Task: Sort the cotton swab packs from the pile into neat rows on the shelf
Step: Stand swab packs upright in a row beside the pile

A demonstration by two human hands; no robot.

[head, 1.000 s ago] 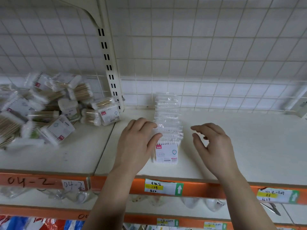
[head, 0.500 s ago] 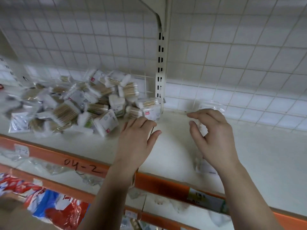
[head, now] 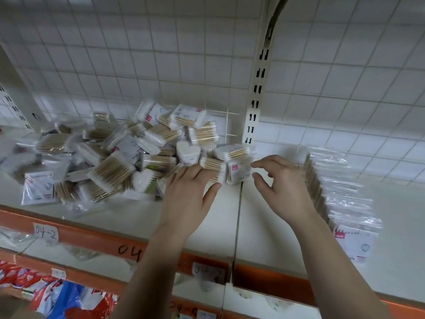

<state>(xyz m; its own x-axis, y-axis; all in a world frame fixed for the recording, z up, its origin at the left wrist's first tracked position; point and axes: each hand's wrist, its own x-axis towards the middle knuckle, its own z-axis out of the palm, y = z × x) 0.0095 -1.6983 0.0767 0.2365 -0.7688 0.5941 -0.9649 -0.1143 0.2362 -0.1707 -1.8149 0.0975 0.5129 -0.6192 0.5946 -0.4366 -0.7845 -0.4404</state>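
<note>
- My left hand (head: 186,199) lies flat with fingers straight, tips touching a cotton swab pack (head: 212,165) at the right edge of the pile (head: 110,157). It grips nothing.
- My right hand (head: 285,192) hovers just beside that edge, thumb and forefinger loosely curved and apart, empty.
- The pile sits on the white shelf (head: 264,233). A standing row of packs (head: 342,194) runs front to back at my right.

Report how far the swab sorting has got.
Done: one row of packs stands on the shelf, in its right section. In hand: nothing yet. The left hand touches a pack at the edge of the pile, and the right hand hovers open beside it. Left: the whole jumbled pile.
</note>
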